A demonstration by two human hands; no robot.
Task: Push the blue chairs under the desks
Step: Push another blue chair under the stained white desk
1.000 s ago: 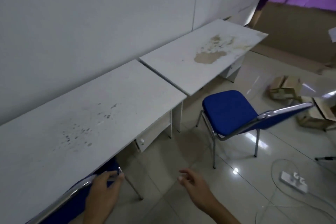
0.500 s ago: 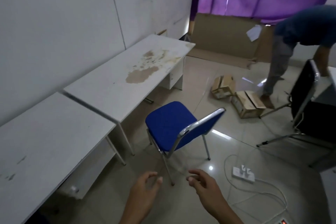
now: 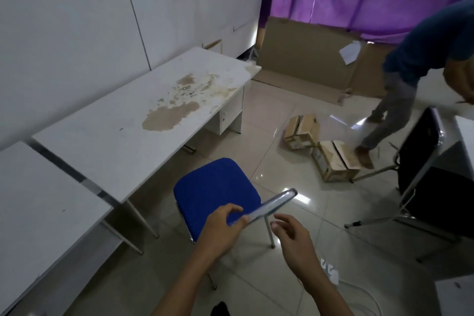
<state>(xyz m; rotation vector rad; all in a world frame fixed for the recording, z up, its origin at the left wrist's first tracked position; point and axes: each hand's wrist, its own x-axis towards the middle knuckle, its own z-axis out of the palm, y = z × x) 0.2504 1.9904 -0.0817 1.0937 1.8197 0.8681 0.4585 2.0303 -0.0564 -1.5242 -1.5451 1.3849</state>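
Note:
A blue chair (image 3: 213, 192) with a chrome frame stands on the tiled floor just in front of the stained white desk (image 3: 123, 120), outside its edge. The chair's backrest top (image 3: 275, 204) faces me. My left hand (image 3: 225, 227) grips the left end of that backrest, fingers curled over it. Just right of the backrest, my right hand (image 3: 295, 241) hovers with spread fingers, touching nothing. A second white desk (image 3: 38, 208) adjoins at the left.
A black chair (image 3: 420, 161) stands at the right. Two cardboard boxes (image 3: 320, 146) lie on the floor beyond the blue chair. A person (image 3: 410, 67) bends over at the far right. A white power strip (image 3: 331, 273) and cable lie under my right wrist. Cardboard sheets lean against the purple curtain.
The view swung right, off the first desk and its chair. Both hands came up to the second blue chair; my left hand now grips its backrest.

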